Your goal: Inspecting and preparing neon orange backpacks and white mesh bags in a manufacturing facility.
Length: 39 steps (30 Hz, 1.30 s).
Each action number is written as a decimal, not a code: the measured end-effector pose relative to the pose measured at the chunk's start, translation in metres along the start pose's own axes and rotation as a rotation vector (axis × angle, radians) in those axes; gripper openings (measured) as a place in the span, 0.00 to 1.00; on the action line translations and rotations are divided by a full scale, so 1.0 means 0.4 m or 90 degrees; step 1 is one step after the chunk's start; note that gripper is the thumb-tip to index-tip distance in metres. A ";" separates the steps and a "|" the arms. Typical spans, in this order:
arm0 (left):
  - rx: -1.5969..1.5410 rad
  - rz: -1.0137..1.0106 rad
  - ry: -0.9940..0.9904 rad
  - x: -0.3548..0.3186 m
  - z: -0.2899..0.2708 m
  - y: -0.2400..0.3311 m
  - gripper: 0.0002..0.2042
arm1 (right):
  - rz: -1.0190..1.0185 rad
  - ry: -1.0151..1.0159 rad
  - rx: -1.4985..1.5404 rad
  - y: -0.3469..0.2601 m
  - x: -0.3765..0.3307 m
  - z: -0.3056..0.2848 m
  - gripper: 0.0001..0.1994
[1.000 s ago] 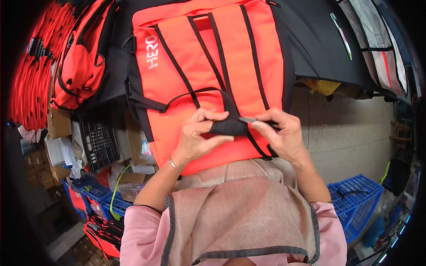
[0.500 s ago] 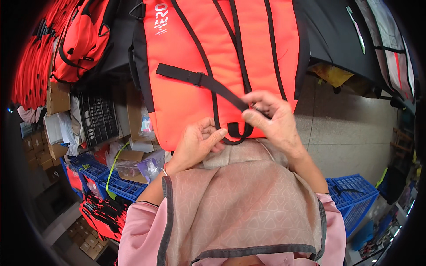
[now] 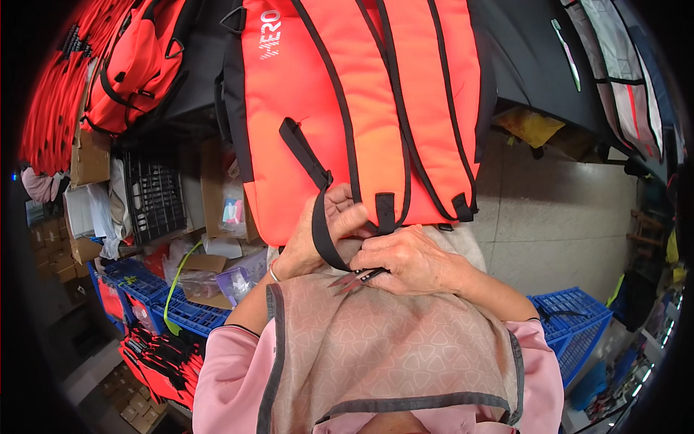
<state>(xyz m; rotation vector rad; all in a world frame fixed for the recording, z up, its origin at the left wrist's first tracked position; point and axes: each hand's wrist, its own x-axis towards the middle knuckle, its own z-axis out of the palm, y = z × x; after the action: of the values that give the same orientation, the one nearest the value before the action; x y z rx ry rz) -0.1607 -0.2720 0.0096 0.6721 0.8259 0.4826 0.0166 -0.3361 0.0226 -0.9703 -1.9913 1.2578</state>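
An orange-red backpack (image 3: pixel 289 210) with black side panels lies before me, its shoulder straps (image 3: pixel 372 145) facing up. My left hand (image 3: pixel 307 235) is closed at the lower end of the left shoulder strap, thumb on top; some of its fingers are hidden. My right hand (image 3: pixel 412 260) is shut on a pair of thread snips (image 3: pixel 358 279), their blades pointing left over my apron. A black webbing strap (image 3: pixel 322 230) with a slider buckle (image 3: pixel 325 179) loops down past my left hand toward the fingers of my right. Its far end stands up over the backpack.
Another orange-red backpack (image 3: pixel 137 72) is at the upper left, beside stacked red pieces. Blue crates (image 3: pixel 571 318) stand on the right, others on the left near cardboard and plastic bags. A toothbrush (image 3: pixel 567 54) lies on the black-covered table (image 3: pixel 520 72). My beige apron (image 3: pixel 405 340) covers my lap.
My right hand has moved down and left, bringing the snips into plain sight. The webbing strap now hangs in a downward loop. My left hand has shifted slightly up against the shoulder strap.
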 end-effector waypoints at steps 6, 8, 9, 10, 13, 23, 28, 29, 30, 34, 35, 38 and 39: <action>0.014 -0.009 -0.018 0.002 0.005 -0.020 0.21 | -0.014 0.006 -0.035 -0.004 -0.007 0.010 0.13; -0.001 0.011 -0.024 0.003 0.003 -0.020 0.19 | -0.013 0.058 -0.006 -0.011 -0.011 -0.001 0.16; -0.001 0.012 -0.025 0.004 0.003 -0.017 0.19 | -0.013 0.058 -0.007 -0.024 -0.012 -0.016 0.16; -0.013 0.003 -0.049 0.001 0.004 -0.013 0.19 | 0.048 0.147 0.032 -0.043 -0.012 -0.037 0.18; -0.003 0.016 -0.078 -0.002 0.010 -0.005 0.19 | 0.161 0.336 -0.005 -0.042 -0.035 -0.078 0.23; 0.075 0.040 -0.047 0.001 0.004 -0.014 0.21 | 0.087 0.424 -0.419 -0.005 -0.050 -0.070 0.14; 0.044 0.037 -0.057 0.002 0.003 -0.017 0.21 | 0.066 0.423 -0.471 0.001 -0.045 -0.067 0.13; 0.053 0.055 -0.053 0.003 0.006 -0.017 0.22 | 0.066 0.421 -0.472 0.002 -0.044 -0.067 0.13; 0.063 0.073 -0.049 0.004 0.008 -0.018 0.22 | 0.063 0.421 -0.474 0.003 -0.042 -0.066 0.13; 0.047 0.069 -0.044 0.003 0.008 -0.018 0.22 | 0.051 0.418 -0.486 0.007 -0.039 -0.066 0.13; 0.058 0.065 -0.044 0.004 0.008 -0.016 0.22 | 0.052 0.418 -0.486 0.010 -0.039 -0.065 0.13; 0.064 0.055 -0.043 0.004 0.008 -0.015 0.23 | 0.032 0.419 -0.493 0.021 -0.040 -0.063 0.13; 0.060 0.051 -0.043 0.004 0.008 -0.015 0.23 | 0.028 0.416 -0.495 0.025 -0.043 -0.063 0.14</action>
<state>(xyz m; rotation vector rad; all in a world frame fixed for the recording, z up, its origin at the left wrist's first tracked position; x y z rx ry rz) -0.1565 -0.2761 0.0061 0.8064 0.7642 0.4924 0.0485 -0.3348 0.0214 -1.5352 -1.8947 0.0682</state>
